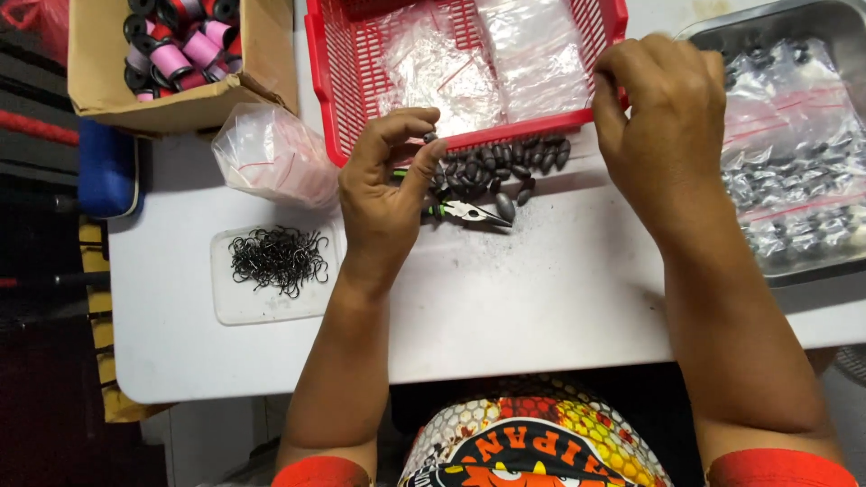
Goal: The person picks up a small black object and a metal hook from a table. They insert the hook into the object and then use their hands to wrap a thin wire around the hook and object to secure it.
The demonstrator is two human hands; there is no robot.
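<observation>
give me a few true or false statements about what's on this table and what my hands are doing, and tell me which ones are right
1. The left hand pinches a small dark sinker between thumb and forefinger. True.
2. The red basket is full of metal hooks. False: it holds clear plastic bags; the hooks lie on a white tray.
3. Small pliers lie on the table beside a pile of sinkers. True.
4. The right hand holds the pliers. False: it is at the basket's front rim.
5. The cardboard box is empty. False: it holds pink spools.
</observation>
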